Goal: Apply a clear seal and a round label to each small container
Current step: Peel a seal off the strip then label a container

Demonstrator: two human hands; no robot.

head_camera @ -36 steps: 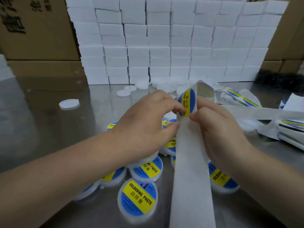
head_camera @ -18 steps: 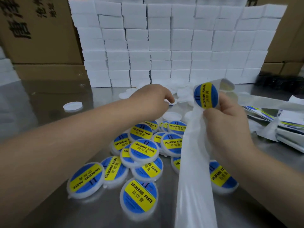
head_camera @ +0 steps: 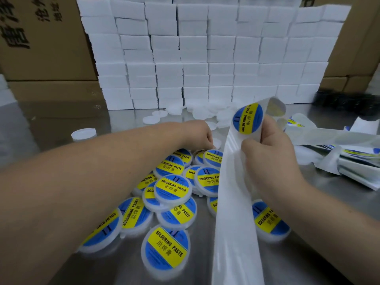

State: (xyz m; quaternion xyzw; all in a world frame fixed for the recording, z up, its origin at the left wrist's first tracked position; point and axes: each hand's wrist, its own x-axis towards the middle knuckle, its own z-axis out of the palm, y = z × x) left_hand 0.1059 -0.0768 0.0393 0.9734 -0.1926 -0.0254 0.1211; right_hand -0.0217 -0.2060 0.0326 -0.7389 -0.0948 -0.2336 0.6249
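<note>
Left hand (head_camera: 197,136) has gone from the backing strip (head_camera: 236,223) to the soldering-paste containers (head_camera: 172,187), grasp hidden. Right hand (head_camera: 273,155) pinches the strip; the round label (head_camera: 247,118) at its bend could fold onto itself.

Light was bright and even, with soft glare on the table (head_camera: 51,124). Edges bowed; the nearest container (head_camera: 165,250) looked blurred

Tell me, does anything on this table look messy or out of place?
Somewhat. The labelled containers lie heaped, overlapping and tilted, not in rows. One white lid sits alone at far left, and used backing strips lie tangled at right.
</note>
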